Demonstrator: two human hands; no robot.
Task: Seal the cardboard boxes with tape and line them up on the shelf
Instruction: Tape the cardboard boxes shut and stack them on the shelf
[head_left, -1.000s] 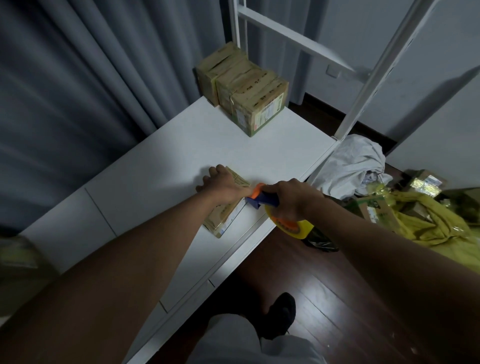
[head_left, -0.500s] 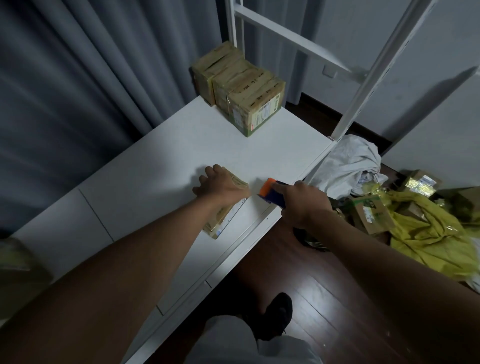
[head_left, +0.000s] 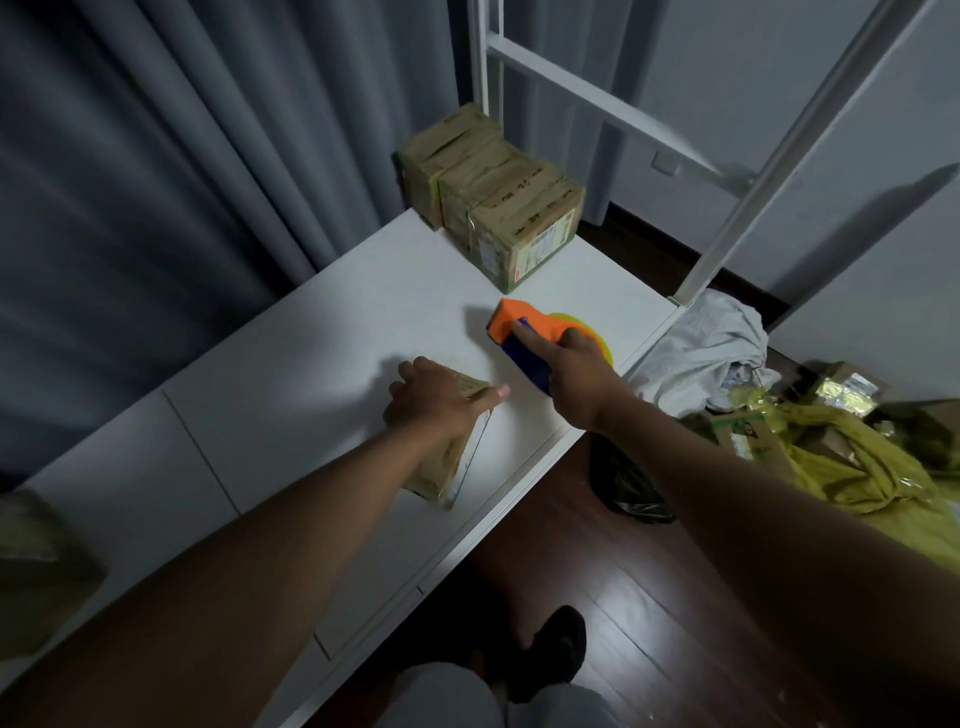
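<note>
The left hand (head_left: 434, 402) rests, fingers spread, on a small rectangular cardboard box (head_left: 457, 452) of dull brown card lying on the smooth white shelf (head_left: 291, 395). At two o'clock from it, the right hand (head_left: 574, 371) grips an orange-and-blue tape dispenser (head_left: 524, 332), apparently plastic. Three boxes (head_left: 493, 197) stand in a row at twelve o'clock.

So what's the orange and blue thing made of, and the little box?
The tape dispenser looks like smooth moulded plastic: bright, even orange and blue colour. The box under the left hand looks like brown cardboard, matte, though its edge glints, probably from clear tape.
</note>
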